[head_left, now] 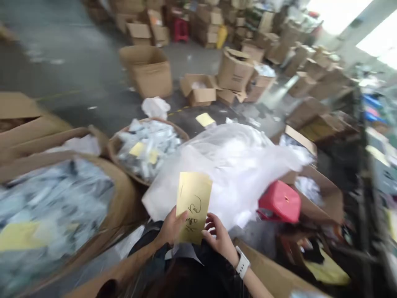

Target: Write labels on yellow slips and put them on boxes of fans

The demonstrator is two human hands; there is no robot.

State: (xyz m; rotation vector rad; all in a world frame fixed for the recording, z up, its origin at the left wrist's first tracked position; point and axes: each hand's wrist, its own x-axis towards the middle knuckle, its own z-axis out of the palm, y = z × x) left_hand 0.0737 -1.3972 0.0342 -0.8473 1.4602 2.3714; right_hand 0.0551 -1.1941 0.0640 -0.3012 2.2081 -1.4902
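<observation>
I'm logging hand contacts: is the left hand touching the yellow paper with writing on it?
Touching. The head view shows the left hand with its thumb lying over the left edge of the yellow paper.

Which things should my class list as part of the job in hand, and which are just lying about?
Job in hand:
Yellow rectangular handwritten paper, held in the left fingers, right fingers near its edge
Probably the translucent white plastic bag just beyond

Lying about, apparently:
Tall open brown cardboard box
Pink plastic stool
</observation>
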